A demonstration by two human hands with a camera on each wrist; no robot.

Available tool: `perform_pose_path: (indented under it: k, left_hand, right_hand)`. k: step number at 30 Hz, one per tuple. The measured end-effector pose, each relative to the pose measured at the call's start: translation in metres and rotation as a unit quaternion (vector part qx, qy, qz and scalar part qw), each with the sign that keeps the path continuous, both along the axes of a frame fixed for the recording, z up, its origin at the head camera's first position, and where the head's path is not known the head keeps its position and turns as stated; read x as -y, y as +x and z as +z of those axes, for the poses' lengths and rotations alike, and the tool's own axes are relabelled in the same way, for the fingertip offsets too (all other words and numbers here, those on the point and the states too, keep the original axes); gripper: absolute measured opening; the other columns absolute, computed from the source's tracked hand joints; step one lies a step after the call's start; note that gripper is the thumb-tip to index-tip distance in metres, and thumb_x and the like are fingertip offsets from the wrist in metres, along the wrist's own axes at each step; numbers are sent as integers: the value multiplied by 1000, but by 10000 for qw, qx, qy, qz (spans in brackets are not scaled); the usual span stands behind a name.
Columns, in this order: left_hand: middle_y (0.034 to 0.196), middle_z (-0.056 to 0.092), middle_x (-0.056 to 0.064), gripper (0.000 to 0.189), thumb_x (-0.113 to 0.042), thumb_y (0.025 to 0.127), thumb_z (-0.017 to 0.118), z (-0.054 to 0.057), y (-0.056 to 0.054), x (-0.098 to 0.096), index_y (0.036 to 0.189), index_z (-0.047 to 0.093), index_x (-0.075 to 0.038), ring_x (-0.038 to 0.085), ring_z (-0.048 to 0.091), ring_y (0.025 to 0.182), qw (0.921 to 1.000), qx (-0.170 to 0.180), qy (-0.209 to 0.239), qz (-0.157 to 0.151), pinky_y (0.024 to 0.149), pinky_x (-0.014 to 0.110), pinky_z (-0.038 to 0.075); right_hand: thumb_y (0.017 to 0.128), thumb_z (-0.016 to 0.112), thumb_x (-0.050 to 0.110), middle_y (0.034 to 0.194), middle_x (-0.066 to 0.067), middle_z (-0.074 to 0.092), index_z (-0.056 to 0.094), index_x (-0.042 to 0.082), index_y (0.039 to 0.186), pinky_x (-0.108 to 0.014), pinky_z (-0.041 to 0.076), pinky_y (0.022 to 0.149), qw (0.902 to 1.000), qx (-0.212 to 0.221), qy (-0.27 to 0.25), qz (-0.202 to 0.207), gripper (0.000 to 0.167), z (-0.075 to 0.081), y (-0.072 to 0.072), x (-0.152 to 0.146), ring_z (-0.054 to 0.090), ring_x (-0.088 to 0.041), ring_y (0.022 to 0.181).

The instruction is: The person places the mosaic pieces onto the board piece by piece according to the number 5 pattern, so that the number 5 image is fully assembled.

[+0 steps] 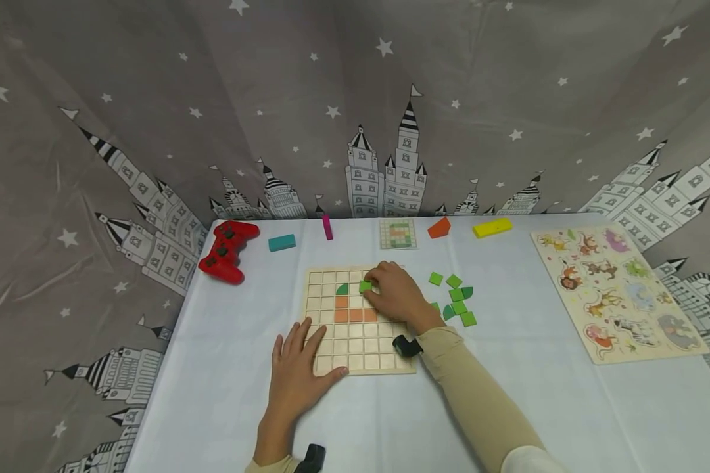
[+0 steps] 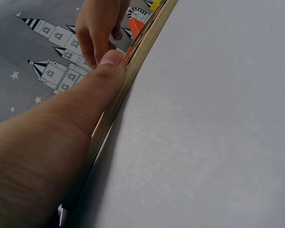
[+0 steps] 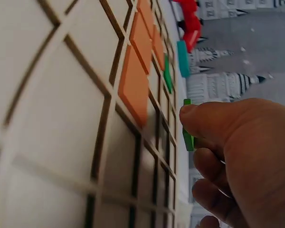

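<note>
A wooden grid board [image 1: 356,345] lies on the white table. My right hand [image 1: 396,289] pinches a light green square tile [image 1: 364,286] between thumb and fingers over the board's upper part; in the right wrist view the tile [image 3: 188,137] stands edge-on, raised above the grid. Several orange square tiles [image 1: 355,315] form an L in the cells, with a dark green quarter-round tile [image 1: 342,289] at its top. With fingers spread, my left hand [image 1: 296,371] rests on the board's lower left corner, its thumb [image 2: 111,59] along the near edge.
Loose green tiles [image 1: 457,295] lie right of the board. Behind it sit a pattern card [image 1: 398,234], an orange block [image 1: 439,227], a yellow block [image 1: 492,228], a magenta block [image 1: 328,228] and a teal block [image 1: 281,243]. A red game controller [image 1: 225,253] and an animal puzzle [image 1: 621,295] flank them.
</note>
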State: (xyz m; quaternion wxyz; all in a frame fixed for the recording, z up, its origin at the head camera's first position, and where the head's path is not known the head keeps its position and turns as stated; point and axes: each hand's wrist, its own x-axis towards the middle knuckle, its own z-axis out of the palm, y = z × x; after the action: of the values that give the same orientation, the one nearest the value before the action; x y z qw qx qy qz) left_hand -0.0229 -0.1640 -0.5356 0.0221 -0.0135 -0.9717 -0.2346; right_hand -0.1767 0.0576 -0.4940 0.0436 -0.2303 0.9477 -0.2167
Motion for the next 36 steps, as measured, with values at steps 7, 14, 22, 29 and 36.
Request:
perform_pose_path:
  k: [7, 14, 22, 29, 36]
  left_hand:
    - [165, 35, 9, 93, -71, 74, 75, -1, 1, 0, 149, 52, -22, 36, 26, 154, 9999, -130, -65, 14, 124, 64, 14]
    - [166, 34, 9, 93, -71, 75, 75, 2, 0, 0, 150, 52, -22, 36, 25, 155, 9999, -121, -14, 21, 124, 64, 13]
    - [168, 30, 6, 95, -74, 75, 73, 2, 3, 1, 152, 49, -24, 32, 21, 157, 9998, 171, -24, 17, 126, 62, 10]
    - [168, 30, 6, 94, -74, 76, 72, 2, 1, 0, 152, 49, -25, 33, 21, 157, 9998, 161, -26, 68, 126, 61, 9]
    - [167, 31, 7, 94, -73, 74, 74, 2, 0, 0, 151, 51, -24, 33, 22, 157, 9998, 157, 15, 72, 126, 62, 10]
  right_hand:
    - [99, 66, 37, 116, -2, 66, 71, 16, 123, -39, 54, 98, 9988, 8, 437, 222, 32, -7, -8, 18, 60, -21, 108]
    - [97, 68, 34, 117, -2, 69, 74, 17, 120, -40, 54, 97, 9994, 55, 289, 172, 29, -3, -11, 22, 61, -22, 107]
    - [95, 72, 33, 112, -1, 72, 77, 19, 117, -38, 55, 90, 9996, 248, 100, -11, 27, -1, -8, 23, 62, -21, 100]
    - [94, 73, 35, 102, 2, 72, 79, 21, 114, -36, 53, 83, 9996, 186, 61, -181, 25, -1, -9, 19, 60, -18, 93]
    - [94, 73, 33, 100, 1, 72, 79, 21, 112, -37, 52, 87, 9995, 157, -26, -270, 23, -4, -8, 11, 61, -18, 92]
